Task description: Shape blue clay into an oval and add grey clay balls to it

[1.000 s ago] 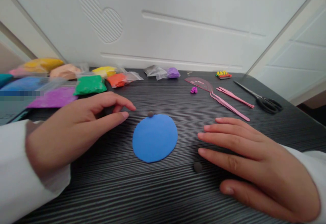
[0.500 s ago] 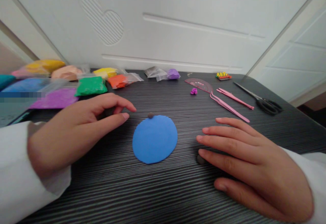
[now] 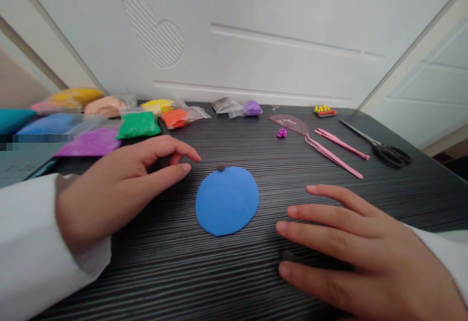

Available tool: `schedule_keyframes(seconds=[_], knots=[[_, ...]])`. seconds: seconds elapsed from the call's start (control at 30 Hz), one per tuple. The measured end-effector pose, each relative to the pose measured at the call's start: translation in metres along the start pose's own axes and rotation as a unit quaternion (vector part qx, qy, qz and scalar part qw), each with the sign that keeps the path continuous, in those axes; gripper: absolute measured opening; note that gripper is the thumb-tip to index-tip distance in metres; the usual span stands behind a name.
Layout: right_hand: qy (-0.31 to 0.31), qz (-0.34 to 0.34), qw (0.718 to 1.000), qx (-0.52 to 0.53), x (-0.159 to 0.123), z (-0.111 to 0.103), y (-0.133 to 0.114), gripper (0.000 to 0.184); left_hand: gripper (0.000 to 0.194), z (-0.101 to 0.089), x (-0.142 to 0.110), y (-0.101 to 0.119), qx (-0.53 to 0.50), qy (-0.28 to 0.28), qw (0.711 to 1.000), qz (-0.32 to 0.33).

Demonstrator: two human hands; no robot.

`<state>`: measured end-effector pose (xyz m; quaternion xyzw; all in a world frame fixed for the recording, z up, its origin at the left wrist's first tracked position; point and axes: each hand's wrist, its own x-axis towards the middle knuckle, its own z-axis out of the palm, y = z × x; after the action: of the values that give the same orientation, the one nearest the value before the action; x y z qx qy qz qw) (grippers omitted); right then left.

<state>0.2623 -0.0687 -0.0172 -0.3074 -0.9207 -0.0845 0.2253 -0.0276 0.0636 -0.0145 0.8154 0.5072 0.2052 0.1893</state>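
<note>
A flat blue clay disc [image 3: 226,201] lies on the dark striped table [image 3: 226,282], with a tiny grey ball [image 3: 221,166] at its far edge. My left hand [image 3: 120,189] rests left of the disc, its thumb and fingers curled around a dark lump of clay [image 3: 161,160]. To the right of the disc my right hand [image 3: 358,253] lies flat with the fingers stretched out. A small dark clay ball [image 3: 287,254] sits under its fingertips, mostly hidden.
Bags of coloured clay lie at the back left, among them green [image 3: 138,124], orange [image 3: 174,118] and purple [image 3: 91,141]. At the back right are a pink protractor [image 3: 290,122], pink tweezers [image 3: 334,155], black scissors [image 3: 387,150] and a small magenta piece [image 3: 281,133].
My right hand has slid back toward me, and the small dark ball has gone from beside its fingers to under them. My left hand has kept its pose.
</note>
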Motion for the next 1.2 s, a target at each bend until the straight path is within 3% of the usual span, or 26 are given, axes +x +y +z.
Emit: schedule_keyframes(seconds=[0.1, 0.2, 0.63, 0.83, 1.1, 1.2], knots=[[-0.052, 0.03, 0.998, 0.005, 0.001, -0.002, 0.002, 0.049, 0.034, -0.001, 0.0, 0.003, 0.004, -0.012, 1.0, -0.012], [-0.044, 0.068, 0.997, 0.018, 0.002, -0.008, 0.004, 0.049, 0.033, -0.002, -0.001, 0.005, 0.001, -0.023, 1.0, -0.016], [-0.041, 0.085, 0.996, -0.009, 0.0, -0.012, 0.01, 0.036, 0.035, -0.002, -0.001, 0.005, 0.004, -0.021, 1.0, -0.014], [-0.076, 0.057, 0.995, -0.027, 0.001, -0.015, 0.015, 0.036, 0.031, -0.003, 0.0, -0.001, 0.015, -0.022, 1.0, -0.004], [0.01, 0.078, 0.995, 0.059, 0.004, -0.005, 0.006, 0.013, 0.028, -0.003, -0.003, -0.001, 0.031, -0.007, 0.999, -0.01], [-0.002, 0.098, 0.992, 0.075, 0.004, -0.007, 0.01, 0.012, 0.029, -0.002, -0.003, -0.002, 0.032, 0.005, 0.999, -0.009]])
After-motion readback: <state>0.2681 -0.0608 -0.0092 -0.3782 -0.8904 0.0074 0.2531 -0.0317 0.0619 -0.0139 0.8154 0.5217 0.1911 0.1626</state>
